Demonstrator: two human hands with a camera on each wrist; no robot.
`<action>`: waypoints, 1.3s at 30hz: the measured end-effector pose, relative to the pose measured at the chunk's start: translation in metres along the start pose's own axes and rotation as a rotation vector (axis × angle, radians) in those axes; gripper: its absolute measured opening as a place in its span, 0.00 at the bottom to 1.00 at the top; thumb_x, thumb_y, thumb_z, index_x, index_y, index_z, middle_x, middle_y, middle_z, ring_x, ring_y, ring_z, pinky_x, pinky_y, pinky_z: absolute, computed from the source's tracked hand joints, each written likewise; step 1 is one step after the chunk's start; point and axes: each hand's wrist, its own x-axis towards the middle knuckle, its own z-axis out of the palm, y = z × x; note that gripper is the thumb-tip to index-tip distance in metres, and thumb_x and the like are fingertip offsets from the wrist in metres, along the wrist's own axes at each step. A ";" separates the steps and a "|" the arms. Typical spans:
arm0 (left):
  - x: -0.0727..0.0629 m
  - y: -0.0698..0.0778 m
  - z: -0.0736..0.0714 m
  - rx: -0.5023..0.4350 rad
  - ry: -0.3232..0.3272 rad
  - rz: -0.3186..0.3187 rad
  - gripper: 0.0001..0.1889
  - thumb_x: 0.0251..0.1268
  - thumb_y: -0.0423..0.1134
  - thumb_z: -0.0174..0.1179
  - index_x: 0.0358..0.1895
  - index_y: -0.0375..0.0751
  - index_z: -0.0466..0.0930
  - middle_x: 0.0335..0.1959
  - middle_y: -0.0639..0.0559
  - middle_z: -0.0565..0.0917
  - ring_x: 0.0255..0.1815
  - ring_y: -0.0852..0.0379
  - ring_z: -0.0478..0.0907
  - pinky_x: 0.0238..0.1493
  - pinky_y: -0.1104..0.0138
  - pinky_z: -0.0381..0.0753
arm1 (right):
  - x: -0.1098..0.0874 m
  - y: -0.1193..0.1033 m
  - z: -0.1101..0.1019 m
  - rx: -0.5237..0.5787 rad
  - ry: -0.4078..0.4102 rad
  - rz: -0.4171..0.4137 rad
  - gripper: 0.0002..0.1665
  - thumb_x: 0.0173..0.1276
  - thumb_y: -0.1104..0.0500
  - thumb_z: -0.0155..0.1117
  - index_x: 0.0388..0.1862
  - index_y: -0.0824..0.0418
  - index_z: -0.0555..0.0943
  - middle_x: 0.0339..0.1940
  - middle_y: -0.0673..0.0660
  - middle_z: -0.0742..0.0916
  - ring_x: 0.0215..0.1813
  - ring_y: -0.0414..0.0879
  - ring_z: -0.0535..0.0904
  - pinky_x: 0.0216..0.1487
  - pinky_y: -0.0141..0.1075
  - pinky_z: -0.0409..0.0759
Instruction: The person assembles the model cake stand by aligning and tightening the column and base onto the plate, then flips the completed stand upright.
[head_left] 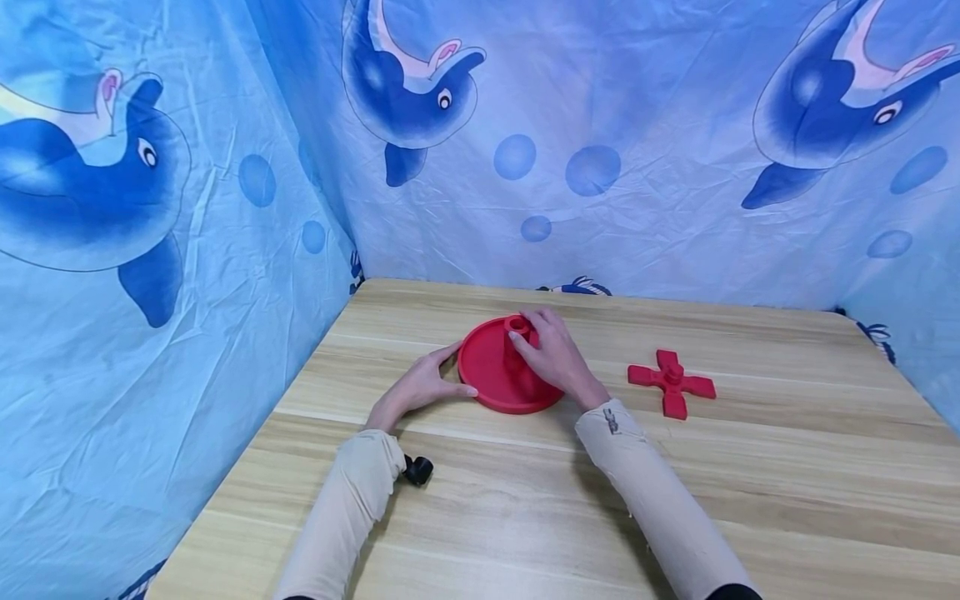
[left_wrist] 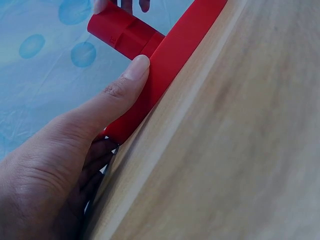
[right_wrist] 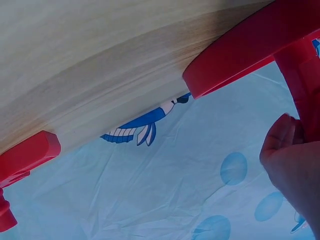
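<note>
A shallow round red tray (head_left: 480,362) with a raised rim lies flat on the table. From its middle rises an upright hollow red tube (head_left: 513,357); whether the two are joined I cannot tell. My right hand (head_left: 555,354) grips the tube near its top, thumb on the near side and fingers behind. Around the tray's left edge curves my left hand (head_left: 420,387); in the left wrist view its thumb presses the outer wall (left_wrist: 150,95), the other fingers partly hidden. To the right lies a flat red cross-shaped piece (head_left: 672,383) with a small knob, untouched.
The light wooden table (head_left: 495,508) meets a blue dolphin-print curtain (head_left: 660,242) at the back and sides. A small black device (head_left: 418,471) sticks out by the left sleeve.
</note>
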 end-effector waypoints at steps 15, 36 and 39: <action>0.000 -0.001 0.000 0.004 0.001 0.001 0.56 0.53 0.63 0.77 0.83 0.50 0.59 0.78 0.50 0.66 0.79 0.47 0.59 0.75 0.46 0.63 | 0.001 0.000 0.001 0.009 0.014 -0.017 0.31 0.75 0.55 0.67 0.72 0.66 0.74 0.63 0.63 0.79 0.65 0.57 0.72 0.57 0.51 0.84; 0.000 -0.001 0.000 0.012 0.000 -0.007 0.57 0.51 0.66 0.76 0.83 0.49 0.59 0.78 0.50 0.67 0.79 0.47 0.59 0.75 0.47 0.63 | 0.000 0.000 0.000 0.026 -0.002 -0.002 0.33 0.74 0.55 0.68 0.74 0.65 0.73 0.65 0.64 0.78 0.68 0.58 0.71 0.60 0.53 0.82; 0.000 -0.001 0.000 0.015 -0.002 -0.008 0.57 0.51 0.66 0.76 0.83 0.50 0.59 0.78 0.50 0.66 0.79 0.47 0.59 0.75 0.47 0.63 | 0.000 0.000 0.000 0.022 -0.003 -0.010 0.33 0.74 0.57 0.68 0.74 0.66 0.73 0.64 0.64 0.79 0.66 0.57 0.72 0.59 0.52 0.83</action>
